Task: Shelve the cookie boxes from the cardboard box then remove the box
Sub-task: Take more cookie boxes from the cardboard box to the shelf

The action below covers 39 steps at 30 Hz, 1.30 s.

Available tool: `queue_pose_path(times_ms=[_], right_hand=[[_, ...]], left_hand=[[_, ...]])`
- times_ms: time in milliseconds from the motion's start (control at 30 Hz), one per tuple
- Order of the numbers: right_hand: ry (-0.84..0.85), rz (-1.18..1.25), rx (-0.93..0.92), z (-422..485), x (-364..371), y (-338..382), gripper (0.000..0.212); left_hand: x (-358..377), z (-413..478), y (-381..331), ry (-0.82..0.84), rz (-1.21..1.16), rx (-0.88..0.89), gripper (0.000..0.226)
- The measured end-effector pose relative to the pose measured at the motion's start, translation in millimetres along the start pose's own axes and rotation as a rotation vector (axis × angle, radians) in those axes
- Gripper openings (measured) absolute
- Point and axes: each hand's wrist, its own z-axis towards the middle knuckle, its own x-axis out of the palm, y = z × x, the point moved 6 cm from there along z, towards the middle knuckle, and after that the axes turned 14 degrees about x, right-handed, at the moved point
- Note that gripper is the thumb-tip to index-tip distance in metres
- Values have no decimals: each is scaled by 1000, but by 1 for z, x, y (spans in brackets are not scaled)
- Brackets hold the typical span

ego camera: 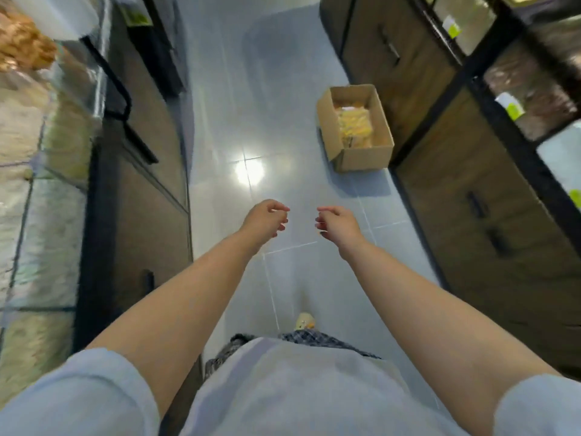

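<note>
An open cardboard box (361, 157) stands on the tiled floor against the right-hand cabinets, ahead of me. Yellow cookie packs (353, 127) lie inside it. My left hand (265, 220) and my right hand (338, 223) hang side by side in the air in front of me, well short of the box. Their fingers are loosely curled and hold nothing.
I stand in a narrow aisle with a shiny grey tiled floor (251, 121). Wooden cabinets with black handles (478, 209) under black-framed shelves line the right side. On the left are dark cabinets (147, 199) and shelves of wrapped goods (34, 152).
</note>
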Motion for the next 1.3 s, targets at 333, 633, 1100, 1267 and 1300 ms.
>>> queue_pose_path(times_ms=[333,633,1100,1267,1300], right_hand=[[-147,100,74,87,-118,65,15],[-260,122,90,194,-153,195,20],[-236,127,150,336,-219,336,26],[-186,86,179,410,-246,372,19],[-171,75,181,426,-249,377,17]], left_hand=[[100,135,-80,148,60,48,21],[112,312,-158,234,60,126,11],[160,510,-241,347,129,179,10],[190,581,-243,304,148,122,13],[196,596,-243,288,146,108,13]])
